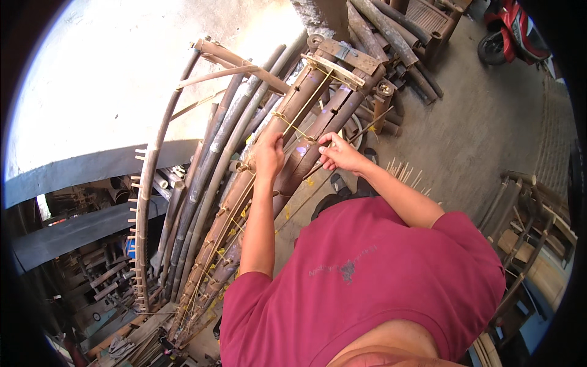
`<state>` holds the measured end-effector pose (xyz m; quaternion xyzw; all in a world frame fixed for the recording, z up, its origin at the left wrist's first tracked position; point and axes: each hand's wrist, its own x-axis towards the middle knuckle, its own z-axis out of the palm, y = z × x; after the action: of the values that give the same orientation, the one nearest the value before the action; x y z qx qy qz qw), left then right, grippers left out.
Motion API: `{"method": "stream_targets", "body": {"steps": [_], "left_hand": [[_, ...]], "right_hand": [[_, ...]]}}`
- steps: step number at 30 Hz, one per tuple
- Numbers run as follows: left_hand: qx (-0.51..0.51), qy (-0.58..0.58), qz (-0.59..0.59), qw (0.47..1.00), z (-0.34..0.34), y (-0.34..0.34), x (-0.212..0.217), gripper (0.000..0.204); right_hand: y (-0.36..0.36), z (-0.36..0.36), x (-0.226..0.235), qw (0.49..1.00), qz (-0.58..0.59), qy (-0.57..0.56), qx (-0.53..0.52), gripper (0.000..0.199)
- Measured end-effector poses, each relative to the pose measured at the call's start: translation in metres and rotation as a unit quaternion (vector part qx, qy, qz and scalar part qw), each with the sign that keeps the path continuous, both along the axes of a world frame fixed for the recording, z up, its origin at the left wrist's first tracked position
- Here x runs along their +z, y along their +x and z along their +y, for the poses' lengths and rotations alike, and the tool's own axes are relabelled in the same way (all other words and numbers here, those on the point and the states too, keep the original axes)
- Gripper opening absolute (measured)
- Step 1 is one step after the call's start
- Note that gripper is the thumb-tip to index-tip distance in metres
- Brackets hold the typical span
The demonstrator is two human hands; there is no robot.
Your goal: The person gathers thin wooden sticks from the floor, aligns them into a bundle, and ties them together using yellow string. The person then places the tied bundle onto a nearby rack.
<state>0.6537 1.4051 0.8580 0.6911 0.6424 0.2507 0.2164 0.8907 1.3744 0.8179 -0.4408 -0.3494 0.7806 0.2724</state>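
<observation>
Two thick brown bamboo tubes run side by side before me, slanting from upper right to lower left. My left hand lies against the left tube, fingers bent inward; whatever is in them is hidden. Over the right tube, my right hand is closed in a pinch beside a yellow cord loop. Yellow cord crosses between the tubes and runs along them, tied at several spots. A long thin stick passes at my right hand; whether the fingers grip it, I cannot tell.
A wooden end block joins the tubes at the top. Dark bamboo poles and a pegged curved pole stand to the left. More bamboo is stacked behind. A red motorbike stands far right, a bamboo rack nearer.
</observation>
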Motion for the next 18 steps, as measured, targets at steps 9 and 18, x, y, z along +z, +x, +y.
{"method": "stream_targets", "body": {"steps": [9,18], "left_hand": [[0.081,0.048,0.081,0.992,0.008,0.05,-0.02,0.02],[0.047,0.028,0.082,0.995,0.016,0.027,-0.045,0.027]], "right_hand": [[-0.021,0.014,0.026,0.862,0.257,-0.219,-0.378,0.02],[-0.156,0.132,0.082,0.833,-0.154,0.508,0.157,0.03]]}}
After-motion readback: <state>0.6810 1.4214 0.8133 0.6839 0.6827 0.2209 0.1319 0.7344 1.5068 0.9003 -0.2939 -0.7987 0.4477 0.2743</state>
